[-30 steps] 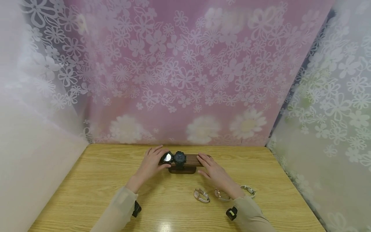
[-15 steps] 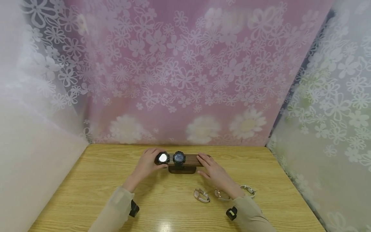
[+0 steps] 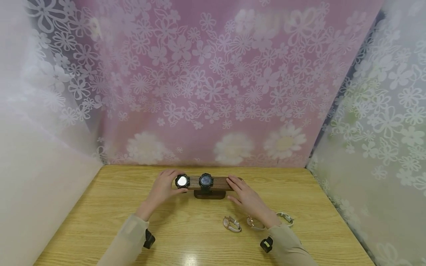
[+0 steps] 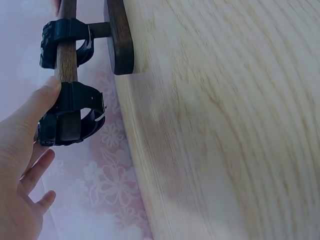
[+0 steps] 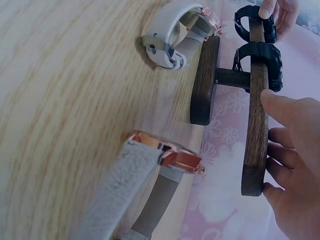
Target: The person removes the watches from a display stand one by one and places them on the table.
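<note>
A dark wooden watch stand (image 3: 221,183), a crossbar on a low base (image 3: 209,195), stands at the back of the table. Near the bar's left end sits a chunky black watch (image 3: 182,181), its dial glaring white, pinched by my left hand (image 3: 161,188) between thumb and fingers. A second black watch (image 3: 206,180) is looped round the bar close to the middle. My right hand (image 3: 249,199) grips the bar's right end, with the thumb (image 5: 277,107) on the near edge and the fingers on the far side. In the left wrist view, the left watch's strap (image 4: 75,97) encircles the bar.
Nearer me lie a white-strapped watch (image 3: 232,224), another pale-strapped rose-gold watch (image 3: 254,223) partly under my right forearm, and a white strap (image 3: 285,218) right of that forearm. A pink floral curtain (image 3: 213,111) hangs behind the wooden table (image 3: 186,229).
My left hand has slid leftward along the bar, carrying the left black watch towards the bar's end and away from the second watch. The right hand has stayed in place.
</note>
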